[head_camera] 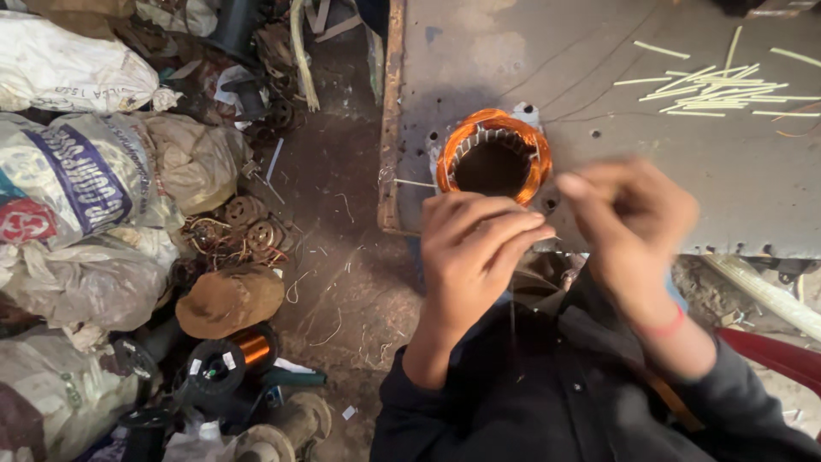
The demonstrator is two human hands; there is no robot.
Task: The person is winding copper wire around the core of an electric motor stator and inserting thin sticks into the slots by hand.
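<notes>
Round steel stator wound with glossy copper wire (494, 156) lies on the scuffed grey metal table (599, 205), bore axis vertical, opening upward. At its 6 o'clock, left hand (473, 257), fingers together; blurred right hand (634, 224), grip indeterminable.

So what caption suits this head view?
Two hands held close over a copper-wound stator on a worn table.

Glossy copper wire windings (494, 128) in a metal stator, on a matt, scuffed grey metal table (650, 188).
</notes>
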